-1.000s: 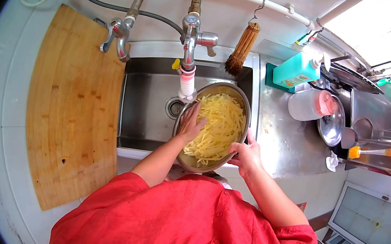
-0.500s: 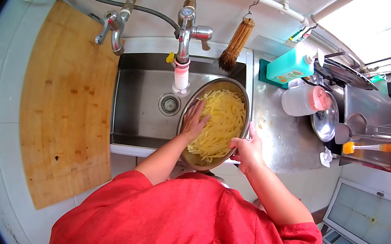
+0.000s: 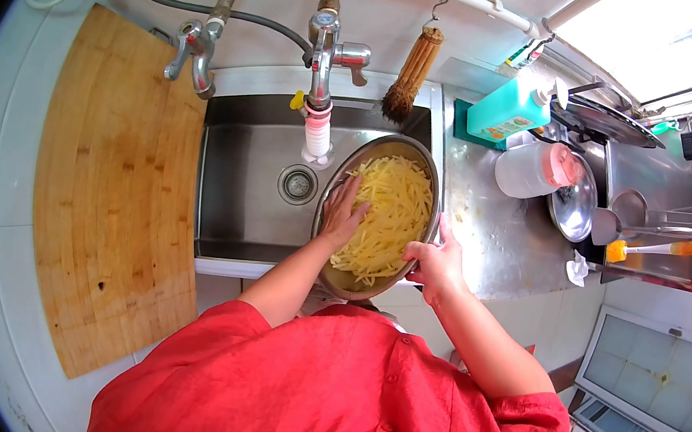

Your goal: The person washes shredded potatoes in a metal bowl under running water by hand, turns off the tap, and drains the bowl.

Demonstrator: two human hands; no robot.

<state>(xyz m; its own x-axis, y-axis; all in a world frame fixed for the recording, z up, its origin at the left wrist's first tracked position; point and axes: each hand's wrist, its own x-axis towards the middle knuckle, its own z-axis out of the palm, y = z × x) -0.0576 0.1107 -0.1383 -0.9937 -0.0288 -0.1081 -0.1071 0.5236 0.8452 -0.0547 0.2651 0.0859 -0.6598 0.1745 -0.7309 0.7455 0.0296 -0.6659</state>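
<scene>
A metal bowl [image 3: 336,281] with pale yellow shredded potatoes [image 3: 386,221] in it is tilted over the right side of the sink, its near end past the sink's front edge. My right hand [image 3: 437,265] grips the bowl's right rim, thumb on top and the other fingers hidden beneath. At the left rim, my left hand [image 3: 340,218] lies with fingers stretched and thumb apart, its fingertips at the edge of the shreds. Whether its palm presses on the rim I cannot tell.
The steel sink [image 3: 239,167] has a drain [image 3: 298,184] left of the bowl, under a faucet [image 3: 322,82] with a pink-white nozzle. A wooden board [image 3: 117,195] lies left. A brush [image 3: 413,76] hangs behind. Right stand a teal bottle [image 3: 508,111], a plastic jug [image 3: 527,170] and a lid [image 3: 573,207].
The whole view has shifted slightly. Both hands stay at the same places on the bowl, and the shreds look almost unchanged.
</scene>
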